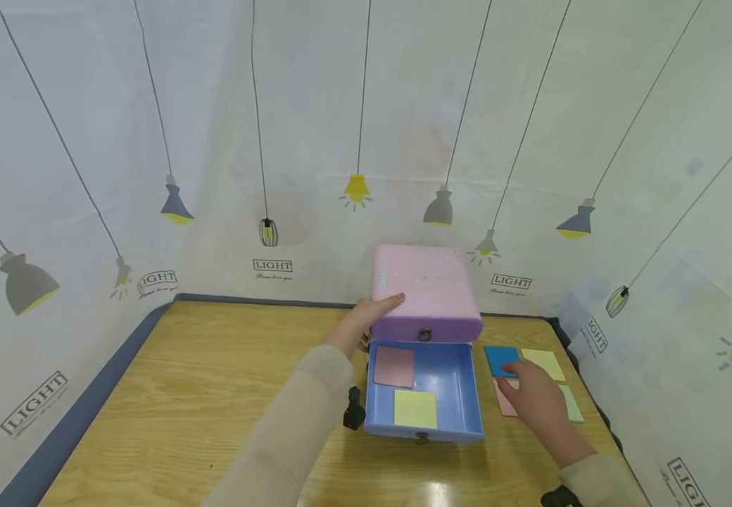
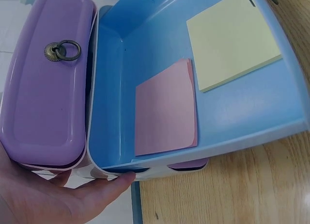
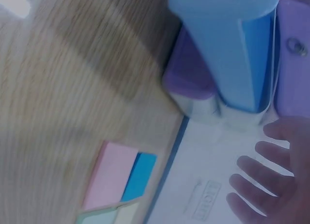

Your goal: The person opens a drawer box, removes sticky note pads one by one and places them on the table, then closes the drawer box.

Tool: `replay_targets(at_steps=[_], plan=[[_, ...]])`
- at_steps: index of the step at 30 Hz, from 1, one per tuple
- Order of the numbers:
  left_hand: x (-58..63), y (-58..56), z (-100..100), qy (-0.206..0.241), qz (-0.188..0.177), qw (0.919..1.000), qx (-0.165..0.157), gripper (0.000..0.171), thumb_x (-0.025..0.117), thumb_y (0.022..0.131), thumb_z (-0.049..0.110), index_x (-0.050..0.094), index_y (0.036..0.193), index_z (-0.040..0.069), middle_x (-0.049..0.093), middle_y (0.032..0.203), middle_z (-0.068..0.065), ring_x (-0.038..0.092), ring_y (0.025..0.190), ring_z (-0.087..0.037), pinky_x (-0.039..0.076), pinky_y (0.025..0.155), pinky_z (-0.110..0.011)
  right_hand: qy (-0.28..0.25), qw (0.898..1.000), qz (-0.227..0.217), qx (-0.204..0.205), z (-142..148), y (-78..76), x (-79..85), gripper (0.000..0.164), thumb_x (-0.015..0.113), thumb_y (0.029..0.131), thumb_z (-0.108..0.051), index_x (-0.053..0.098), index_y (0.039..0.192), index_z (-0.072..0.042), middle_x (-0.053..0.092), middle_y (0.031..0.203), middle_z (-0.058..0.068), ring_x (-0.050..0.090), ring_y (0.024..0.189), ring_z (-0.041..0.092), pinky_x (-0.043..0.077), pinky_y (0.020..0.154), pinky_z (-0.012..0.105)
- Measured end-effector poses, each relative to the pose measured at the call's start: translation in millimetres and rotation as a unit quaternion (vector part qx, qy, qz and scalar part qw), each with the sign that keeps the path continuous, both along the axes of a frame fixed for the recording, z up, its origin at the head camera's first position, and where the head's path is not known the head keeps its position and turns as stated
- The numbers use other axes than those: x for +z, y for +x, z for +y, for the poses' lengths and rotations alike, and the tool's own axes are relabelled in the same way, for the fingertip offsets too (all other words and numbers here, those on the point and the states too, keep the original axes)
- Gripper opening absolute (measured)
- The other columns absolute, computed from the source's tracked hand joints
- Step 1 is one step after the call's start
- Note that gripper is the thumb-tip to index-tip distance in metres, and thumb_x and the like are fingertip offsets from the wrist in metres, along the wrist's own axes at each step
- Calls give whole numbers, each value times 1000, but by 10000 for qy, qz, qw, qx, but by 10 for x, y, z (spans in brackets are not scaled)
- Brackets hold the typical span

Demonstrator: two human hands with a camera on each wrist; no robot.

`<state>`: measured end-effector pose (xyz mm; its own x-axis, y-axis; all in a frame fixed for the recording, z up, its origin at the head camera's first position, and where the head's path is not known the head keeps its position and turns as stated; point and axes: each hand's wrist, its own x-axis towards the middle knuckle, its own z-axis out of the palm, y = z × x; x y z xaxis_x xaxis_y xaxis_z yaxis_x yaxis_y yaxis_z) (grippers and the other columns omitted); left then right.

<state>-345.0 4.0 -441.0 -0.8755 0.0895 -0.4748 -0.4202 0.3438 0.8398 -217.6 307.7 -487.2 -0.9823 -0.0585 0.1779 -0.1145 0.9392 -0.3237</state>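
A small drawer cabinet (image 1: 426, 282) with a pink top stands at the back of the table. My left hand (image 1: 364, 318) rests on its left edge, thumb extended on top and fingers along the side wall. Below the purple top drawer (image 2: 46, 98), a blue drawer (image 1: 445, 377) is pulled out. In it lie a pink sticky-note pad (image 1: 394, 366) and a yellow pad (image 1: 415, 410). Over the pads to the right hovers my right hand (image 1: 535, 400), fingers spread and holding nothing. Its fingertips overlap a blue pad (image 1: 497, 358) and another pink pad (image 1: 503, 403).
Beyond the right hand lie a pale yellow pad (image 1: 545, 363) and a light green pad (image 1: 573, 405), near the table's right edge. A lamp-printed cloth (image 1: 315, 141) hangs behind the cabinet. The wooden table (image 1: 214, 394) extends to the left.
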Motion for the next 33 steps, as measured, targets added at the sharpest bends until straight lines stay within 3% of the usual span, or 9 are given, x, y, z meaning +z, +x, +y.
replay_targets(at_steps=[10, 17, 25, 33], plan=[[-20, -25, 12, -75, 3, 10000, 43, 114, 65, 75, 72, 16, 152, 3, 44, 131, -31, 48, 111, -51, 49, 83, -62, 239, 9961, 578, 627, -360, 5, 9, 18, 72, 87, -19, 73, 101, -8, 68, 100, 8, 64, 95, 31, 55, 70, 45], [-22, -19, 8, -87, 51, 9999, 25, 112, 64, 76, 72, 19, 152, 4, 44, 131, -30, 49, 110, -52, 49, 82, -62, 357, 9922, 308, 1151, -655, 47, -13, 14, 76, 84, -20, 73, 95, -10, 68, 94, 3, 64, 89, 24, 55, 74, 41], [-12, -21, 2, -156, 111, 9998, -15, 113, 63, 75, 74, 21, 151, 3, 44, 132, -30, 49, 108, -52, 50, 81, -62, 755, 9802, 145, 1824, -837, 73, -98, 19, 80, 80, -20, 71, 91, -8, 64, 83, -1, 62, 78, 18, 54, 70, 36], [-39, -39, 11, -90, -3, 10000, 37, 111, 64, 76, 72, 19, 152, 5, 44, 132, -30, 48, 111, -52, 49, 82, -63, 869, 9815, -663, 1570, -958, 71, -125, 40, 82, 78, -29, 70, 108, -5, 63, 89, 3, 62, 81, 24, 54, 70, 41]])
